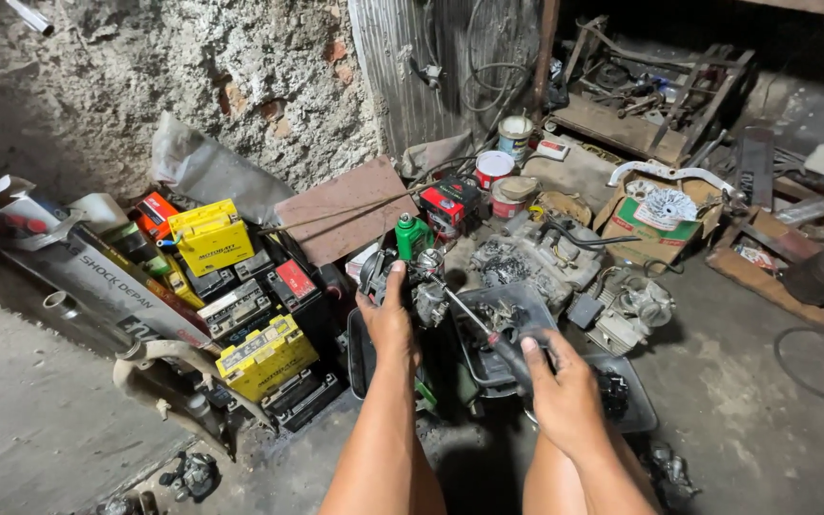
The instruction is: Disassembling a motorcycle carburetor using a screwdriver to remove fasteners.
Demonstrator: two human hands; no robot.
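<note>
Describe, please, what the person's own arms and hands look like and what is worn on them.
Both forearms are bare, with no sleeve in view. The left hand and right hand wear no gloves, and no watch, ring or wristband shows. The fingers look smudged with dark grime.

Your left hand (388,319) lies left of your right hand (560,391); the carburetor (422,286) sits above a tray (488,367), batteries (240,315) stacked left, engine parts (536,257) behind, cardboard box (655,224) right
</note>
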